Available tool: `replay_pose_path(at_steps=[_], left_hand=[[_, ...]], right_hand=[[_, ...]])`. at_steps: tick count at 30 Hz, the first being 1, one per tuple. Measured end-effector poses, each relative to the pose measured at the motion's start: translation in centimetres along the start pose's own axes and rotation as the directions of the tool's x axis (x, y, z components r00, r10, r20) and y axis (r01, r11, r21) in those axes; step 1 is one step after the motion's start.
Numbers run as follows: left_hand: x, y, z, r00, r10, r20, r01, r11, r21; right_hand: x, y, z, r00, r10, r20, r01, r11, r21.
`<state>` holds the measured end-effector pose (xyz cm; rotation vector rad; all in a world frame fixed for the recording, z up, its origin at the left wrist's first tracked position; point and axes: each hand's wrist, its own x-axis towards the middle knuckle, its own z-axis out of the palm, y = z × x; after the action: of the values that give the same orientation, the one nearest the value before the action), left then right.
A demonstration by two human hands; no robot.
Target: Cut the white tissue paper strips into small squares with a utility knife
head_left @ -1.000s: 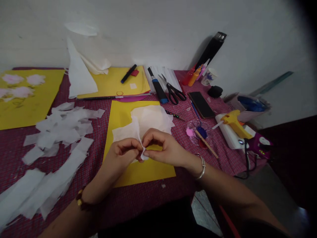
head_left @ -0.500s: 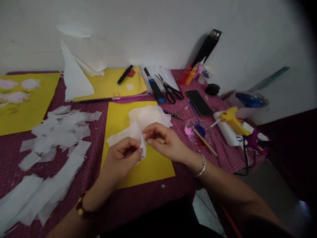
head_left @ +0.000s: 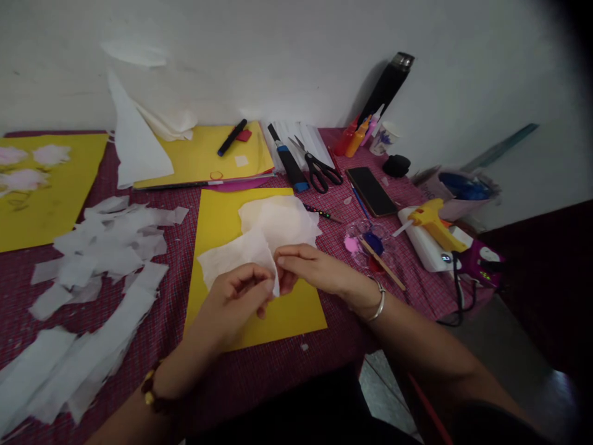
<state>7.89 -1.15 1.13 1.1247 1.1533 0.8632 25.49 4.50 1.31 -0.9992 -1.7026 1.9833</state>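
Note:
A thin white sheet of tissue paper [head_left: 236, 252] is pinched at its lower right edge by my left hand [head_left: 236, 303], thumb against fingers. My right hand [head_left: 308, 269] has its curled fingers at the same sheet's right edge; its fingertips are partly hidden behind the paper, so its hold is unclear. Under the hands lies a yellow sheet of card [head_left: 282, 318]. Another piece of white tissue [head_left: 278, 216] with an uneven outline rests on the upper part of the card, just beyond my hands.
Cut white tissue strips [head_left: 102, 346] and squares [head_left: 106, 241] lie left. Scissors [head_left: 317, 167], a box cutter [head_left: 291, 164] and a phone [head_left: 372, 191] are behind. On the right are a paint palette [head_left: 386, 238], a wooden stick [head_left: 382, 262] and a yellow glue gun [head_left: 435, 222].
My right hand has turned, knuckles up, with its fingers now curling behind the paper's edge. The held tissue lies flatter and wider. My left hand keeps its pinch, shifted slightly.

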Motion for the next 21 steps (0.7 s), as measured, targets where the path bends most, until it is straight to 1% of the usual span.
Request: replay_pose_path(at_steps=[1, 3, 6, 10, 14, 17, 21], left_hand=[[0.09, -0.08, -0.03, 0.998, -0.04, 0.046, 0.044, 0.995, -0.088], [0.3, -0.34, -0.16, 0.991, -0.1, 0.091, 0.117, 0.97, -0.212], [0.46, -0.76, -0.41, 0.985, -0.14, 0.102, 0.162, 0.952, -0.26], [0.33, -1.0, -0.63, 0.986, -0.099, 0.131, 0.127, 0.965, -0.231], [0.11, -0.87, -0.61, 0.987, -0.048, 0.152, 0.07, 0.988, -0.14], [0.12, -0.63, -0.44, 0.987, -0.041, 0.157, 0.053, 0.996, -0.074], [0.28, -0.54, -0.31, 0.986, -0.051, 0.159, 0.06, 0.997, -0.05]], right_hand=[[0.04, 0.08, -0.01, 1.0, 0.0, 0.015, 0.0, 1.0, 0.014], [0.07, 0.15, 0.03, 0.999, -0.027, 0.035, 0.026, 1.0, 0.014], [0.01, 0.0, 0.07, 0.991, -0.111, 0.074, 0.115, 0.992, -0.06], [-0.27, -0.49, -0.11, 0.97, -0.207, 0.13, 0.227, 0.96, -0.164], [-0.6, -0.79, -0.29, 0.94, -0.269, 0.21, 0.304, 0.94, -0.153], [-0.69, -0.82, -0.28, 0.93, -0.258, 0.263, 0.302, 0.943, -0.141], [-0.57, -0.68, -0.27, 0.922, -0.268, 0.278, 0.316, 0.938, -0.144]])
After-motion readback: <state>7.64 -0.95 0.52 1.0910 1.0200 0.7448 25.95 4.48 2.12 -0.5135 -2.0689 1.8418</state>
